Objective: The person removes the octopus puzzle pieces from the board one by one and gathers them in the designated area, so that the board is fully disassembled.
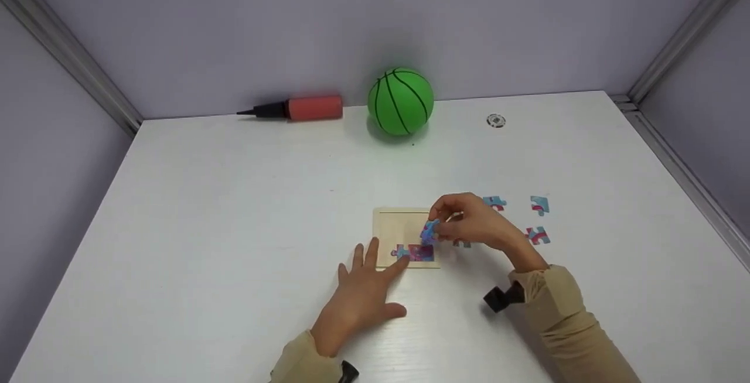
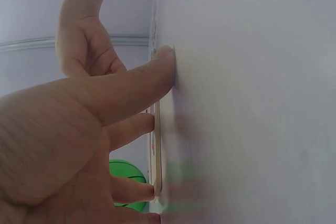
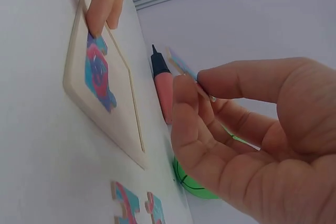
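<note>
My right hand (image 1: 474, 220) pinches a blue and pink jigsaw piece (image 1: 429, 232) between thumb and fingers, held above the right side of a pale wooden puzzle tray (image 1: 385, 225). In the right wrist view that piece (image 3: 182, 66) is tilted and apart from the tray. Joined pieces (image 1: 420, 252) lie in the tray along its near edge. My left hand (image 1: 360, 298) is spread at the tray's near left corner, its index fingertip touching the joined pieces and its other fingertips at the frame. In the left wrist view the thumb (image 2: 142, 85) is straight.
Loose jigsaw pieces (image 1: 537, 235) lie right of the tray, one partly hidden under my right hand. Toward the back wall are a green ball (image 1: 401, 102), a red and black hand pump (image 1: 315, 108) and a round black and white disc (image 1: 496, 120).
</note>
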`<action>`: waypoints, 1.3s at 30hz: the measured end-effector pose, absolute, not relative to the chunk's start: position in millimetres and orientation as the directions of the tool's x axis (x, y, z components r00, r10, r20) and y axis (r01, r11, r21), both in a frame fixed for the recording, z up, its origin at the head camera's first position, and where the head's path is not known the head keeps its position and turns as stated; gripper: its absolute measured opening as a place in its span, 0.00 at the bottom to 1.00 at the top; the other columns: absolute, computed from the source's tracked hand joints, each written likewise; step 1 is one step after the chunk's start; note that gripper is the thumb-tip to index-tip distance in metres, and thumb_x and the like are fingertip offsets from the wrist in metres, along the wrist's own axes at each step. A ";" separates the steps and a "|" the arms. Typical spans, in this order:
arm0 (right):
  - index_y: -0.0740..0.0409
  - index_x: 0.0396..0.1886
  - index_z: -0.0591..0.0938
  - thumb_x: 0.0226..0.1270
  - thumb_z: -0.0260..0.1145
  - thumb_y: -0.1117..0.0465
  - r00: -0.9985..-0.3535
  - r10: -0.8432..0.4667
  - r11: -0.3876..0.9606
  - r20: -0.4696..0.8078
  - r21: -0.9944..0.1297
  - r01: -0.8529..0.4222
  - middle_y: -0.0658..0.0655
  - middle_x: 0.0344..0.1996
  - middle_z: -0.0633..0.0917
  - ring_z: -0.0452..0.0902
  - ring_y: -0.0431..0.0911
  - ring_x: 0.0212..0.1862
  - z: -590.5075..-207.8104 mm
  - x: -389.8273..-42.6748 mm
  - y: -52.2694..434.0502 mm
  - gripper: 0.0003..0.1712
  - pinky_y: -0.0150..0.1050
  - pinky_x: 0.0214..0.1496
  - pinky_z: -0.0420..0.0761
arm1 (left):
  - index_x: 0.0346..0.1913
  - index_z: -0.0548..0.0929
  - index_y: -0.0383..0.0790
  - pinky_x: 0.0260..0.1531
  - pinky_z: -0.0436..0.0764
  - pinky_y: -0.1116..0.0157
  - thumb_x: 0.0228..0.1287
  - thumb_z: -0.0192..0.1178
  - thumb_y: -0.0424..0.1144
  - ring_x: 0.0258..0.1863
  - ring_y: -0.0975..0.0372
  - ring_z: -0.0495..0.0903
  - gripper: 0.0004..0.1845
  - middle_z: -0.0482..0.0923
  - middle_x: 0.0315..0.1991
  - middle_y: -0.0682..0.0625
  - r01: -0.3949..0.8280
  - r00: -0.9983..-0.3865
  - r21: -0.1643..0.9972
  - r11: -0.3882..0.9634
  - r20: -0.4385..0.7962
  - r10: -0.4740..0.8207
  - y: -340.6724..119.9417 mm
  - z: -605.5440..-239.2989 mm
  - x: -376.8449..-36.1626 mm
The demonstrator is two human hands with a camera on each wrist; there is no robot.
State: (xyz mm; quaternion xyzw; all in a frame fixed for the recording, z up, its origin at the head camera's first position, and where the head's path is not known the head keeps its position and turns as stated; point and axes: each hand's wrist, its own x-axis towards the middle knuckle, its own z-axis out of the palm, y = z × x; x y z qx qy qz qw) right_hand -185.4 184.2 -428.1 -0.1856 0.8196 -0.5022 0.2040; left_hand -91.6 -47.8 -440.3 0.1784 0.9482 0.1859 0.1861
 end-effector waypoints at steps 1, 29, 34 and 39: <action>0.65 0.40 0.79 0.62 0.65 0.66 -0.850 -0.506 0.427 -0.147 -0.899 -0.099 0.59 0.32 0.81 0.81 0.51 0.32 -427.9 -184.1 188.4 0.08 0.42 0.32 0.81 | 0.71 0.65 0.56 0.58 0.56 0.32 0.53 0.69 0.54 0.71 0.35 0.44 0.42 0.44 0.74 0.32 0.270 -0.868 0.419 0.867 -0.284 0.408 -47.9 -440.2 -91.4; 0.60 0.32 0.81 0.57 0.67 0.67 -0.854 -0.465 0.595 -0.233 -0.797 -0.106 0.52 0.22 0.79 0.74 0.45 0.24 -447.1 -150.8 242.7 0.04 0.36 0.28 0.78 | 0.71 0.66 0.54 0.58 0.54 0.31 0.52 0.71 0.52 0.71 0.35 0.43 0.42 0.44 0.74 0.32 0.253 -0.875 0.452 0.855 -0.270 0.402 -49.0 -443.4 -89.8; 0.59 0.31 0.81 0.57 0.68 0.67 -0.869 -0.440 0.639 -0.228 -0.759 -0.125 0.51 0.22 0.78 0.73 0.44 0.24 -447.9 -149.0 240.9 0.03 0.35 0.27 0.76 | 0.71 0.66 0.54 0.58 0.54 0.30 0.52 0.70 0.53 0.71 0.34 0.44 0.42 0.44 0.74 0.31 0.268 -0.871 0.456 0.848 -0.262 0.416 -49.2 -442.6 -90.2; 0.57 0.30 0.81 0.57 0.69 0.66 -0.880 -0.422 0.679 -0.219 -0.719 -0.147 0.50 0.23 0.78 0.73 0.45 0.27 -446.4 -146.1 237.7 0.04 0.36 0.28 0.76 | 0.71 0.67 0.55 0.57 0.54 0.30 0.51 0.71 0.53 0.71 0.34 0.44 0.42 0.45 0.74 0.32 0.264 -0.874 0.463 0.846 -0.257 0.413 -50.5 -442.1 -91.1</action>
